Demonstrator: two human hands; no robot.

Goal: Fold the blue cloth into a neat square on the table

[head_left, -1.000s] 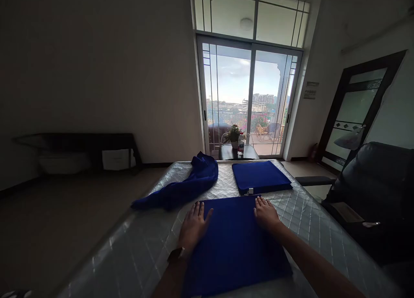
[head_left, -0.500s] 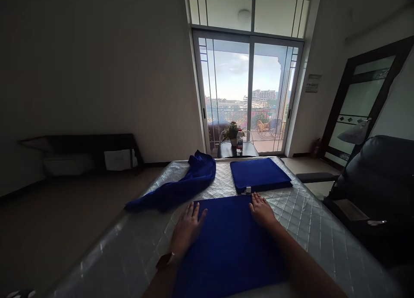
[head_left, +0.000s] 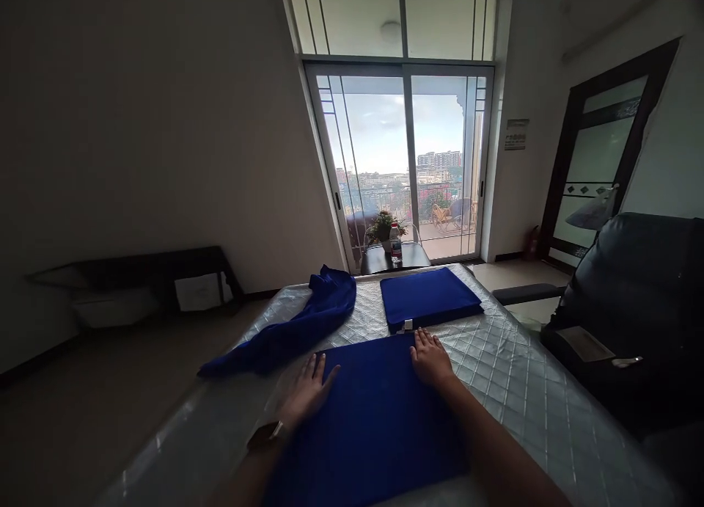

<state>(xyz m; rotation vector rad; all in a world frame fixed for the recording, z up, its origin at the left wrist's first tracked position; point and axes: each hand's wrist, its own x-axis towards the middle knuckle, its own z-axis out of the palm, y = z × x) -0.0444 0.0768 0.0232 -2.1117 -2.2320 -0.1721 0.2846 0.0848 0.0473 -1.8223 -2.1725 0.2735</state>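
Observation:
A flat, folded piece of blue cloth [head_left: 379,419] lies on the quilted, plastic-covered mattress [head_left: 522,375] in front of me. My left hand [head_left: 311,389] rests on its far left corner, fingers spread and flat. On the far right corner lies my right hand [head_left: 430,355], palm down with fingers stretched out. Just beyond the right hand sits a neatly folded blue stack [head_left: 432,296] with a white tag [head_left: 408,324] at its near edge. Farther left, a crumpled blue cloth [head_left: 308,323] trails toward the mattress's left edge.
Past the mattress stands a small dark table [head_left: 374,259] with a potted plant [head_left: 383,228] and a bottle [head_left: 396,244], before glass sliding doors. A black chair [head_left: 632,301] is close on the right. A dark shelf [head_left: 148,279] lies along the left wall.
My view has tilted and shifted slightly, so the scene sits a little farther left. Both hands stay flat on the cloth's far corners; the cloths look unchanged.

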